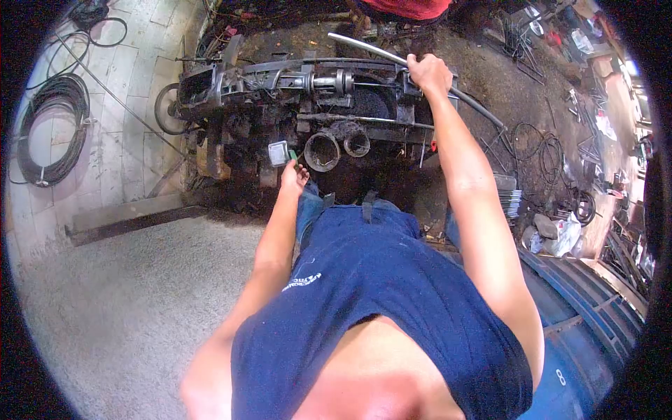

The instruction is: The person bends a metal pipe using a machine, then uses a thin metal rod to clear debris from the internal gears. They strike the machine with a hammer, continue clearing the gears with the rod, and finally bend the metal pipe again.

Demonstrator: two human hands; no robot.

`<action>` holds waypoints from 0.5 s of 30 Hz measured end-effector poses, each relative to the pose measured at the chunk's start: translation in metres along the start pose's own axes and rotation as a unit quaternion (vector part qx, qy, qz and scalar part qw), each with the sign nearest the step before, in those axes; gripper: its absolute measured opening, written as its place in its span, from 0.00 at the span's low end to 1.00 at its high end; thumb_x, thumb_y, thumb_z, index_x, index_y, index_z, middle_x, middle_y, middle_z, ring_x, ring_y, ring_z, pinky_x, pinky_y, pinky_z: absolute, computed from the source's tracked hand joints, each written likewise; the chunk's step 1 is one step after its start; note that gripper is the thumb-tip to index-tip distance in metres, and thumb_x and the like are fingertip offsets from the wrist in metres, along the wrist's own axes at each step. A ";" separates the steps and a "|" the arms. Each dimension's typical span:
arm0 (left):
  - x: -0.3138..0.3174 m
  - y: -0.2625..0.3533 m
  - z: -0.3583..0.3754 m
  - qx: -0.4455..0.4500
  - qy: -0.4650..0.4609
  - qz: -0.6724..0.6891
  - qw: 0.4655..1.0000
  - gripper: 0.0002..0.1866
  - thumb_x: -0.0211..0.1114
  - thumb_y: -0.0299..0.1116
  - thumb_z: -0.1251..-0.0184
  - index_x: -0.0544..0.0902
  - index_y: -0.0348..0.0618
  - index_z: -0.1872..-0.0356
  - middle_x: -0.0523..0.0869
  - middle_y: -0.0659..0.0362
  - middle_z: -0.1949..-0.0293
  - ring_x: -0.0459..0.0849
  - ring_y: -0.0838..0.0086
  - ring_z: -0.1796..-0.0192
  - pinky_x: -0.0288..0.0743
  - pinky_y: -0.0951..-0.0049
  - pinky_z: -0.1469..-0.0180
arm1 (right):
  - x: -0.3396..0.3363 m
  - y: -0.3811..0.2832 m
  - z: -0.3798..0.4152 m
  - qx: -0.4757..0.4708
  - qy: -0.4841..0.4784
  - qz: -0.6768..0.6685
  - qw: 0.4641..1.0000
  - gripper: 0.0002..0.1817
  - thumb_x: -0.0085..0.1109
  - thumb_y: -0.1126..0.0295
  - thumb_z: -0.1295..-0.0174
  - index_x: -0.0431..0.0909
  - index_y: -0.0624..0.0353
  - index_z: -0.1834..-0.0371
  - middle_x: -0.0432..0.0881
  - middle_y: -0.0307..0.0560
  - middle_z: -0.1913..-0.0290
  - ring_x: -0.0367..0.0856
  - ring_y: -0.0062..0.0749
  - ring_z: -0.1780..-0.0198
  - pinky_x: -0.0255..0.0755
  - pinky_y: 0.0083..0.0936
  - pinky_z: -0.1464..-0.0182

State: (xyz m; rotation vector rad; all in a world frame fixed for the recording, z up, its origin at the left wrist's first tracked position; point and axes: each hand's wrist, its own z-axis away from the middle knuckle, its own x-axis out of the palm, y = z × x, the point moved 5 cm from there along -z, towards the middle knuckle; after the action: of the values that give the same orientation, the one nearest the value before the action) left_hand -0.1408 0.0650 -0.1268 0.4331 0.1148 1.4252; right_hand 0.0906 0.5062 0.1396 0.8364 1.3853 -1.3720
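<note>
A dark, greasy machine (280, 105) stands in front of me with rollers and two short pipe stubs. My right hand (428, 73) is closed around a curved grey metal tube (371, 49) that runs across the machine's top and slopes down to the right. My left hand (294, 175) reaches low at the machine's front, fingers at a small green knob beside a pale switch box (278, 152). Whether it grips the knob is unclear.
Coiled black cables (52, 129) lie on the tiled floor at left. A person in a red top (409, 7) stands behind the machine. Scrap wire and metal parts (553, 154) litter the dirt at right. Blue steel frames (581, 315) sit low right.
</note>
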 end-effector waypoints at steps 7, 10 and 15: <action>0.001 -0.001 -0.002 -0.010 0.008 0.002 1.000 0.10 0.57 0.43 0.28 0.74 0.50 0.57 0.78 0.63 0.69 0.78 0.72 0.67 0.76 0.65 0.62 | 0.000 -0.004 0.002 -0.002 -0.013 -0.004 1.000 0.32 0.50 0.40 0.42 0.86 0.62 0.60 0.86 0.61 0.57 0.86 0.52 0.53 0.77 0.42 0.50; 0.003 0.000 0.004 0.035 0.026 -0.006 0.999 0.18 0.57 0.47 0.28 0.72 0.43 0.71 0.74 0.58 0.74 0.75 0.71 0.72 0.75 0.70 0.67 | -0.002 -0.003 0.002 -0.002 -0.013 -0.001 1.000 0.32 0.50 0.40 0.42 0.86 0.61 0.59 0.86 0.61 0.57 0.86 0.52 0.53 0.77 0.42 0.49; 0.003 -0.001 0.005 0.029 0.016 -0.019 0.999 0.18 0.57 0.47 0.28 0.72 0.43 0.71 0.74 0.59 0.74 0.74 0.71 0.72 0.75 0.71 0.67 | 0.000 0.002 -0.001 0.003 -0.002 -0.007 1.000 0.32 0.50 0.41 0.42 0.86 0.61 0.59 0.86 0.61 0.57 0.86 0.52 0.52 0.77 0.42 0.49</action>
State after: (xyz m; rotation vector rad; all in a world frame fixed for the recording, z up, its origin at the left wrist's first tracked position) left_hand -0.1381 0.0671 -0.1220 0.4542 0.1904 1.3952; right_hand 0.0926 0.5073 0.1388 0.8304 1.3869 -1.3887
